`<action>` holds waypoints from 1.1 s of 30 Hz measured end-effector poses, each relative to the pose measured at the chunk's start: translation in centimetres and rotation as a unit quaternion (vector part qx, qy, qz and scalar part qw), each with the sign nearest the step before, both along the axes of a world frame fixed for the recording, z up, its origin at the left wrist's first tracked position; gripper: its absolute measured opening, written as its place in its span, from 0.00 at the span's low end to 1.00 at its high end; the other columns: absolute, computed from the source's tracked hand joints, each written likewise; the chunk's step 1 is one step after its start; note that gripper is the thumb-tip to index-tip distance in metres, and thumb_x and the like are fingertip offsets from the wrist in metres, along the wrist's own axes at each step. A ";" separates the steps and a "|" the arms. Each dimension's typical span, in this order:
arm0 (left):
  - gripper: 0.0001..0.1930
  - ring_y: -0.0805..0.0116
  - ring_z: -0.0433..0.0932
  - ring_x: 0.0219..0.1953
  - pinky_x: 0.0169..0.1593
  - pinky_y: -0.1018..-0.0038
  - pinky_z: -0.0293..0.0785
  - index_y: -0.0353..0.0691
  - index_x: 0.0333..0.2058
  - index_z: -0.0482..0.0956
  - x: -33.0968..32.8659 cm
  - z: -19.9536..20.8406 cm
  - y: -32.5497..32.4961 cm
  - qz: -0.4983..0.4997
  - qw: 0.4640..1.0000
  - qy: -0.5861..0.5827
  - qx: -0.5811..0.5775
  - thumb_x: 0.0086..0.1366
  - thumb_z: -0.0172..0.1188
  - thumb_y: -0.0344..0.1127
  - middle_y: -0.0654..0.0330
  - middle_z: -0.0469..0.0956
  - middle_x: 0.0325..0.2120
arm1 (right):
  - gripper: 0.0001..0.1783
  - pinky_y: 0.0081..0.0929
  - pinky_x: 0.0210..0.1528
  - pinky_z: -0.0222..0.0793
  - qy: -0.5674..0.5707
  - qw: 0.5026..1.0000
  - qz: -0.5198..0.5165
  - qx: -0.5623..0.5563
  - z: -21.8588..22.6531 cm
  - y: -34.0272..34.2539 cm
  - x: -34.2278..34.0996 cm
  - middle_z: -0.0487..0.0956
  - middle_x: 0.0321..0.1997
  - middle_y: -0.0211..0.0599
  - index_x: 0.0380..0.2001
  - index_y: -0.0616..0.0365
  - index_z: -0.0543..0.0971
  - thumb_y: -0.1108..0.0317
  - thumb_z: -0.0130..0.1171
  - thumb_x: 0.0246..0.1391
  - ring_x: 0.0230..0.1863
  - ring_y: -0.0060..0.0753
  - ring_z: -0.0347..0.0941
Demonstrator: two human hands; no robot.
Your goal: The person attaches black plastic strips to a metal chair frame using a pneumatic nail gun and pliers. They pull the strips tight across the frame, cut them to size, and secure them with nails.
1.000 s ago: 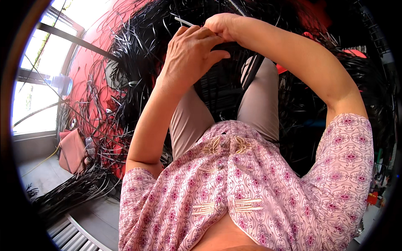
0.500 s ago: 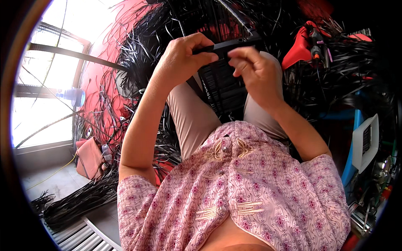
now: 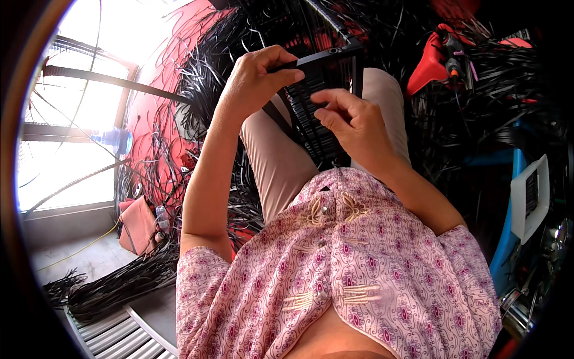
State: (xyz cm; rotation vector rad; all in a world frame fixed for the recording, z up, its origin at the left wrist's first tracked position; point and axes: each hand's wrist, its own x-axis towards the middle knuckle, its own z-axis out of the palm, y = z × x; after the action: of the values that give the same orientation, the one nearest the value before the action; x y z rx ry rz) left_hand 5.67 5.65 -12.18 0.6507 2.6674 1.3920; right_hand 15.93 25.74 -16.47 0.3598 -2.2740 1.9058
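Note:
A black frame (image 3: 329,55) with a straight front bar and squared corner stands between my knees. Around the end of that bar my left hand (image 3: 254,78) is closed, thumb below and fingers on top. My right hand (image 3: 359,122) hovers just under the bar, its thumb and index finger curled together in a pinch. Whether a thin strip runs between those fingertips is too dark to tell. Behind and below the hands, rows of black strips (image 3: 311,122) stretch across the frame.
Loose black strips (image 3: 490,99) lie in heaps on both sides. To the right are a red plastic stool (image 3: 426,72) with hand tools on it and a white tray (image 3: 543,203) by a blue edge. A pink bag (image 3: 137,227) and slatted metal rack (image 3: 122,335) are at left.
My right hand has dropped away from the bar, down and slightly left. The frame's corner, hidden behind it before, now shows. My left hand keeps its grip on the bar.

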 end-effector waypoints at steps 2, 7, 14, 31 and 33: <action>0.16 0.79 0.73 0.25 0.31 0.77 0.69 0.34 0.38 0.83 0.2 0.0 0.0 -0.001 1.000 -0.006 0.021 0.55 0.72 0.39 0.62 0.78 0.22 | 0.11 0.20 0.31 0.70 -0.029 0.996 0.076 -0.039 0.8 0.4 -0.3 0.81 0.27 0.32 0.45 0.62 0.82 0.72 0.60 0.59 0.27 0.19 0.73; 0.16 0.79 0.74 0.26 0.31 0.78 0.70 0.34 0.38 0.84 0.4 0.5 0.0 0.003 1.000 0.006 0.012 0.56 0.71 0.39 0.62 0.80 0.23 | 0.16 0.20 0.36 0.73 -0.058 0.969 0.215 -0.105 3.6 2.1 -2.3 0.80 0.30 0.32 0.48 0.61 0.81 0.81 0.55 0.56 0.31 0.20 0.75; 0.15 0.79 0.75 0.24 0.30 0.77 0.70 0.35 0.38 0.83 0.7 0.5 0.0 0.008 1.000 0.022 -0.002 0.58 0.69 0.40 0.61 0.80 0.22 | 0.06 0.16 0.31 0.73 0.121 0.977 0.174 -0.026 5.0 1.8 -3.9 0.80 0.29 0.31 0.36 0.63 0.84 0.71 0.62 0.60 0.28 0.18 0.76; 0.14 0.55 0.78 0.26 0.33 0.65 0.72 0.33 0.37 0.77 1.7 1.4 0.3 0.020 0.992 0.120 -0.044 0.70 0.54 0.41 0.50 0.75 0.21 | 0.15 0.20 0.22 0.68 0.298 0.932 0.099 0.179 7.4 -0.9 -16.4 0.76 0.16 0.30 0.24 0.63 0.82 0.63 0.63 0.59 0.18 0.20 0.72; 0.12 0.56 0.78 0.27 0.34 0.66 0.73 0.34 0.36 0.77 2.0 1.2 0.5 0.058 0.990 0.120 -0.037 0.68 0.56 0.40 0.51 0.76 0.24 | 0.16 0.25 0.24 0.69 0.366 0.899 0.103 0.220 7.4 -1.9 -17.9 0.76 0.15 0.32 0.22 0.64 0.80 0.65 0.61 0.60 0.18 0.24 0.73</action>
State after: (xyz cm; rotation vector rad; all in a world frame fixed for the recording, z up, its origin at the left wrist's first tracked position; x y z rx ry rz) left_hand 7.68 6.12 -10.94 0.7077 2.9715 1.3071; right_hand -1.96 23.87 -9.10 1.1827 -2.1226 1.0011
